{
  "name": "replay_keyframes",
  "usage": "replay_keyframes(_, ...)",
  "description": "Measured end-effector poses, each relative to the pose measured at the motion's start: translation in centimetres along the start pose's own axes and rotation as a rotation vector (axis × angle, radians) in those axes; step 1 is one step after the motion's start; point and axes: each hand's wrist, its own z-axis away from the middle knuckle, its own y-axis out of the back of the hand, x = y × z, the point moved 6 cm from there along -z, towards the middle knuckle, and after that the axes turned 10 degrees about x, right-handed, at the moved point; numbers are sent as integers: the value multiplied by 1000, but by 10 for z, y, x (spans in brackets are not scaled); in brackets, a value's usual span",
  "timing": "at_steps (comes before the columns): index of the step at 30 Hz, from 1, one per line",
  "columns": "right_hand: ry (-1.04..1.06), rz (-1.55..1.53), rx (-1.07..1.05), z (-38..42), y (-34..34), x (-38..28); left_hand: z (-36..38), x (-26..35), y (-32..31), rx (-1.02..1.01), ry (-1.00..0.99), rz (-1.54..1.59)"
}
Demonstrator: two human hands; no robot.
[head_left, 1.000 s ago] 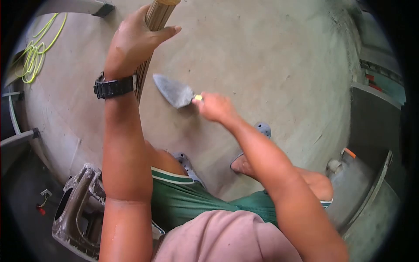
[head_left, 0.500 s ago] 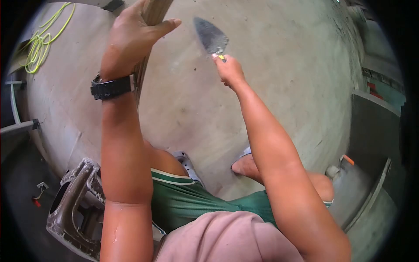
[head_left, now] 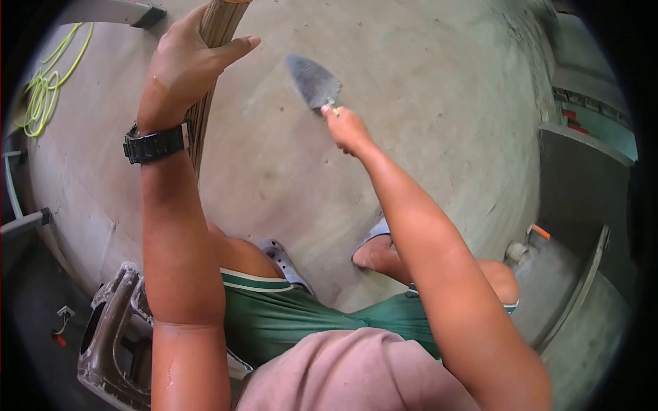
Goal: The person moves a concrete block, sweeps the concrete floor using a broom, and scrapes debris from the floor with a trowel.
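At the upper left my left hand point(head_left: 188, 65), with a black watch point(head_left: 156, 144) on the wrist, is wrapped round a long wooden piece point(head_left: 223, 24); its thumb sticks out to the right. The wood runs down behind my wrist. My right hand point(head_left: 347, 130) grips the handle of a trowel point(head_left: 314, 81) near the upper middle. Grey residue coats the pointed blade, which points up and left over the concrete floor point(head_left: 288, 171). Most of the handle is hidden by my fingers.
A yellow-green hose point(head_left: 44, 89) lies coiled at the upper left. Metal legs point(head_left: 24, 225) show along the left side. A brown plastic stool point(head_left: 113, 342) stands at the lower left. My feet in grey clogs point(head_left: 281, 260) are on the floor. Grey panels point(head_left: 582, 192) stand at the right.
The view has shifted, so most things sit further left and lower. The trowel and my right hand have moved slightly down and left; both grips look unchanged.
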Motion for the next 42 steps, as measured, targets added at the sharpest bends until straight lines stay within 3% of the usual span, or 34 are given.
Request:
replay_keyframes(2, -181, -179, 84, -8, 7, 3, 1, -5, -1, -20, 40, 7)
replay_keyframes(4, -139, -125, 131, -1, -6, -5, 0, -7, 0, -14, 34, -6)
replay_keyframes(6, 30, 66, -32, 15, -12, -20, -6, -9, 1, -9, 20, -22)
replay_keyframes(8, 31, 51, -134, 3, -1, -23, -4, -15, -1, -12, 52, 18)
replay_keyframes(10, -182, -102, 49, -5, 9, -10, 0, -14, -2, -4, 18, 7)
replay_keyframes(12, -157, -59, 97, -10, 18, -12, -7, -7, -4, 0, -50, -2)
replay_keyframes(14, 19, 105, -163, -7, 38, -14, -6, -13, -9, 7, -12, -32)
replay_keyframes(16, 2, 30, -109, -11, 53, 23, -6, -18, -18, -42, 46, -13)
replay_keyframes(18, -23, -263, -59, -2, 67, 44, -8, -21, -25, -77, 84, -8)
replay_keyframes(19, -53, -204, -120, 11, 71, 54, -10, -20, -31, -79, 60, -36)
replay_keyframes(21, 290, 50, -169, 41, 59, 79, -11, -2, -37, -91, -2, -48)
replay_keyframes(23, 459, 341, -47, 87, 46, 84, -12, -1, -47, -126, 51, -73)
replay_keyframes(27, 344, 456, -249, 137, 23, 97, -12, 11, -70, -145, -16, -28)
replay_keyframes(30, 313, 439, -94, 108, 38, 124, -16, 16, -93, -187, -48, -37)
replay_keyframes(32, -51, 352, 190, 74, 85, 133, -14, 18, -104, -235, -17, -76)
replay_keyframes(36, 29, 372, 185, 84, 76, 119, -19, 28, -112, -224, -102, -72)
replay_keyframes(38, 261, 423, -111, 124, 42, 99, -17, 26, -114, -247, -71, -99)
replay_keyframes(42, 157, 411, -66, 105, 64, 153, -14, 28, -111, -202, -57, -56)
